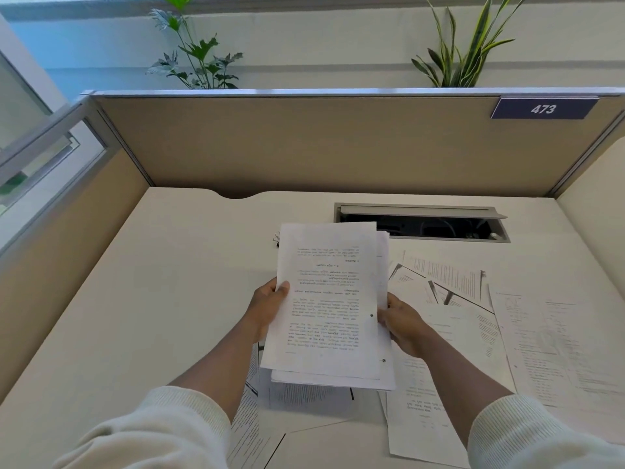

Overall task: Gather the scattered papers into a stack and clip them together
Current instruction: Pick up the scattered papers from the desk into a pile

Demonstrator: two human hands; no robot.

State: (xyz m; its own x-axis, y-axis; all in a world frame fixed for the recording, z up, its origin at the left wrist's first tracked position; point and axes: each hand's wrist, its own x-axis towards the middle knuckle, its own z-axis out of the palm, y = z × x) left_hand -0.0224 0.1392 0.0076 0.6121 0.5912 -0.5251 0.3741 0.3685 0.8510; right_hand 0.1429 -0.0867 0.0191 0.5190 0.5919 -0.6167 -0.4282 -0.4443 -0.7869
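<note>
Fingers on both sides are curled round the stack of papers (326, 299): the left hand (267, 308) grips its left edge with the thumb on the top sheet, and the right hand (404, 324) holds the right edge. That stack is lifted above the desk (162, 299), text upside down to the camera. Loose papers (507, 319) lie scattered on the desk to the right and under the stack, overlapping each other. A small binder clip (276, 238) peeks out just behind the stack's top left corner.
</note>
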